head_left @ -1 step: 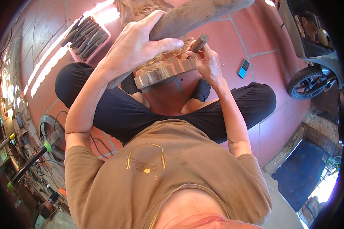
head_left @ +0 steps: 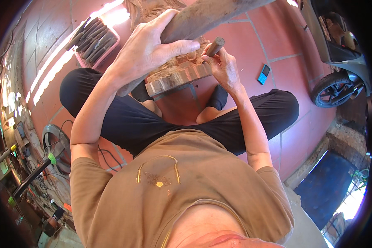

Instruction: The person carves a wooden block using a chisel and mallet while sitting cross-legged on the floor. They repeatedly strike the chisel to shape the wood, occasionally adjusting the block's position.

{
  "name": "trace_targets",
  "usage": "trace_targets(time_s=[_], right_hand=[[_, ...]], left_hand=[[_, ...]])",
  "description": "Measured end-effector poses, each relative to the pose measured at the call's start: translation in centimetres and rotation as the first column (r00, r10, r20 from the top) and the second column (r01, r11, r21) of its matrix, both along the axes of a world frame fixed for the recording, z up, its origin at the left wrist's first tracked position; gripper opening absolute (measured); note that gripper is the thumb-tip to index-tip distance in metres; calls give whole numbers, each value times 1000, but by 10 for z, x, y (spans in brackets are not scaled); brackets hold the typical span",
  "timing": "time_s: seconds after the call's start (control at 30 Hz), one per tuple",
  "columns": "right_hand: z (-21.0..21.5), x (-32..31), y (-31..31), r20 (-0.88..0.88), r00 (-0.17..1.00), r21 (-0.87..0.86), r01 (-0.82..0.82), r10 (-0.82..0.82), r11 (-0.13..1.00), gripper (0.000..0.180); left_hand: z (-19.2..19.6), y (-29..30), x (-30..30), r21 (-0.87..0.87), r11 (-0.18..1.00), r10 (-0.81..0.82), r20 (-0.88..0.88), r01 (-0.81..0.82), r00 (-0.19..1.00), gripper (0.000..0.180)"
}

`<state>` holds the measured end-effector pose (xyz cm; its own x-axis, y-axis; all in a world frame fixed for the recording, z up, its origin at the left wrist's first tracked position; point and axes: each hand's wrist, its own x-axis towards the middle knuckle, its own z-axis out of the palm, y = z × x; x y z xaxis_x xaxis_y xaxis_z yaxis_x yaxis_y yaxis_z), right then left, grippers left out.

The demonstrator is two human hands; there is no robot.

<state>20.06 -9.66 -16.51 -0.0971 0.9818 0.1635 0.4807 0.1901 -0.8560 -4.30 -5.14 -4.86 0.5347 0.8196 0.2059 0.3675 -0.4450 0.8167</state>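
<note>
Clamped around a thick, worn wooden mallet, my left hand is fully wrapped on its shaft, thumb lying along the top, the heavy end running off toward 1 o'clock. At 3 o'clock of it, my right hand pinches a round-handled chisel between curled fingers, its butt pointing up at the mallet; the blade is hidden against the work. Beneath both sits the carved wooden block, rough and layered at its cut edge, ridged with relief on top, resting between my crossed legs on red floor tiles. I judge the strike goes best with the chisel held steady and the mallet face meeting the butt squarely. At 10 o'clock lies a pink tray of dark chisels; at 3 o'clock a small blue phone.
</note>
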Motion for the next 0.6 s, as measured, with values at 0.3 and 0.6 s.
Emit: trace_targets(time_s=[0.3, 0.6], right_hand=[[-11, 1, 9, 70, 997, 76, 36, -41, 996, 27], [-11, -1, 9, 51, 998, 110, 22, -28, 994, 27]], left_hand=[[-9, 1, 2, -68, 996, -85, -391, 63, 917, 65], [12, -6, 4, -9, 1000, -12, -47, 12, 999, 57]])
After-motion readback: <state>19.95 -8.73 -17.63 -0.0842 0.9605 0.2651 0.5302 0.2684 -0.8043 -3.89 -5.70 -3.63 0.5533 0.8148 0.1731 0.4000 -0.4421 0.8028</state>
